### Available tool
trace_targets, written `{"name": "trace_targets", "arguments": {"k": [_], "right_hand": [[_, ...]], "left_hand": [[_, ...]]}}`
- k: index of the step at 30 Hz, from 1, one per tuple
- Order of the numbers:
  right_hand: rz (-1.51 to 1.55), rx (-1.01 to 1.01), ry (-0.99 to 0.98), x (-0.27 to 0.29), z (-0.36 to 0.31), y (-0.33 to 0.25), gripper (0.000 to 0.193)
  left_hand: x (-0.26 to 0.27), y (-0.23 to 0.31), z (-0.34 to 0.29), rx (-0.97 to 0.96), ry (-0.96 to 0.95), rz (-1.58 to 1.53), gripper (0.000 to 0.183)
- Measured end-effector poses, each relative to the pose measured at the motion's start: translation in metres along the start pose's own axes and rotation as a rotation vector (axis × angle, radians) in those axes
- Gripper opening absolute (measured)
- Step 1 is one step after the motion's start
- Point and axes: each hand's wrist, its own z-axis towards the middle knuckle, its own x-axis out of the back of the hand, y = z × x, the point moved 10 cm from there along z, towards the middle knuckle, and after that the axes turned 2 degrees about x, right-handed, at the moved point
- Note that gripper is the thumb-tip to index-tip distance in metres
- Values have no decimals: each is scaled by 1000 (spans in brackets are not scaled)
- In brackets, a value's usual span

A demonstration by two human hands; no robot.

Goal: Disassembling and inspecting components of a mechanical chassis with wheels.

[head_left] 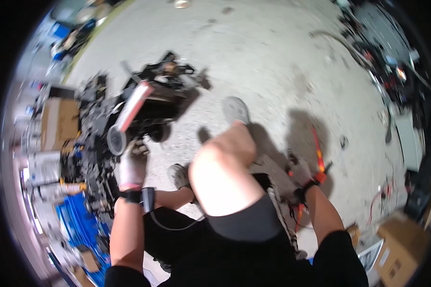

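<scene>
My left hand (133, 167), in a pale glove, is at the near end of a black machine assembly (153, 103). Its fingers curl against the assembly's lower edge, partly smeared by motion. A long white and red strip (135, 107) runs along that assembly, with a round, clear-looking part (116, 140) at its near end. To the right, low over the floor, my gloved right hand (299, 171) is closed around something dark whose kind I cannot make out. Close beside it are a slim red and yellow piece (318, 149) and an orange-red piece (320, 177).
Heaped dark scrap parts (93, 153) lie on the left, beside a cardboard box (60, 124) and blue crates (76, 222). More parts and cables (368, 57) line the right side. Another cardboard box (401, 248) stands at lower right. My bare knee (225, 162) rises between my arms.
</scene>
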Motion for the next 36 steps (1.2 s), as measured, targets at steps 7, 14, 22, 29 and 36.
{"name": "trace_targets", "arguments": {"k": [7, 14, 22, 29, 36], "right_hand": [[125, 540, 117, 102, 31, -381, 13], [-458, 940, -151, -95, 52, -618, 27], [-257, 682, -97, -194, 128, -621, 28], [-247, 469, -375, -239, 169, -592, 27], [-825, 735, 39, -244, 153, -620, 23]], "left_hand": [[-116, -14, 7, 56, -227, 418, 26], [-132, 14, 93, 13, -244, -32, 33], [-135, -21, 110, 109, -201, -90, 35], [-124, -32, 129, 208, -168, -296, 31], [-138, -54, 155, 44, -117, -225, 28]]}}
